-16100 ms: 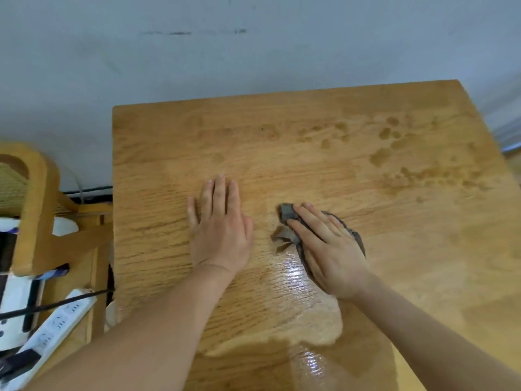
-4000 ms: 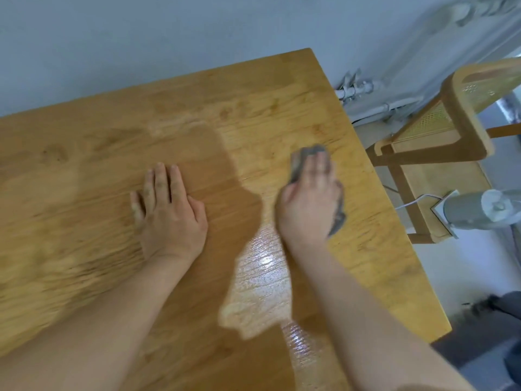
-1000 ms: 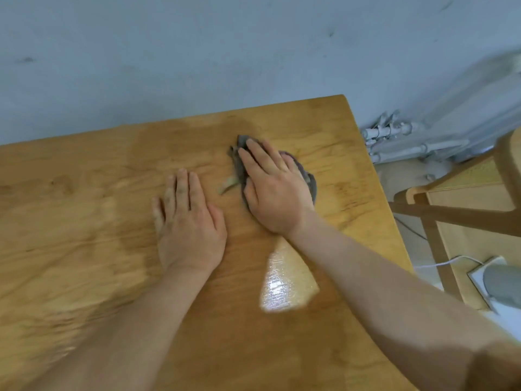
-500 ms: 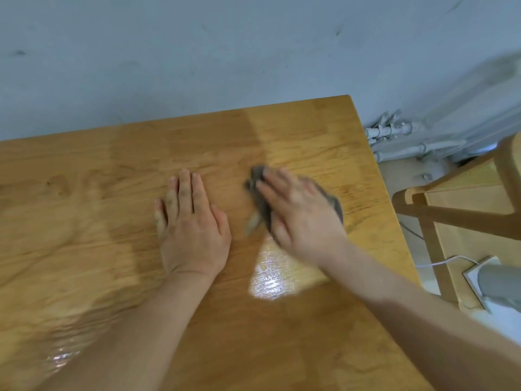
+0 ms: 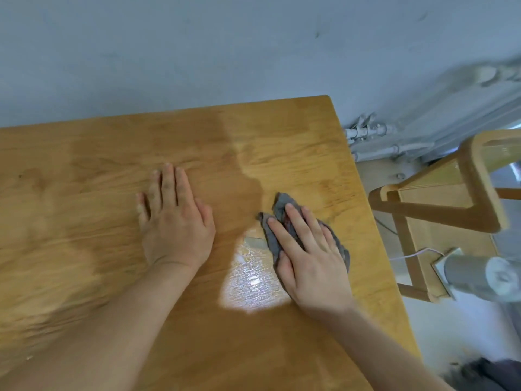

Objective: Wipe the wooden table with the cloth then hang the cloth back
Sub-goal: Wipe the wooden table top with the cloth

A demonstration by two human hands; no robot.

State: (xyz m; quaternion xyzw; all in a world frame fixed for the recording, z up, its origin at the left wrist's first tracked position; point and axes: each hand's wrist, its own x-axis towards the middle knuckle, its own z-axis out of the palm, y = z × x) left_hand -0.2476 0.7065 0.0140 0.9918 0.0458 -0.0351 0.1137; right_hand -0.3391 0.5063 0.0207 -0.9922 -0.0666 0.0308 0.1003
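The wooden table fills most of the view, with darker damp streaks and a shiny wet patch near its right half. My right hand lies flat on a crumpled grey cloth and presses it onto the tabletop near the right edge. Grey fabric sticks out past the fingertips and along the hand's right side. My left hand rests flat on the bare wood to the left, fingers together, holding nothing.
A grey wall runs behind the table. To the right stand a wooden chair, white pipes at the wall's foot, and a grey cylindrical appliance with a white cable.
My right hand has slid the cloth toward me and to the right, from the far middle of the table to near the right edge. The left hand has stayed put.
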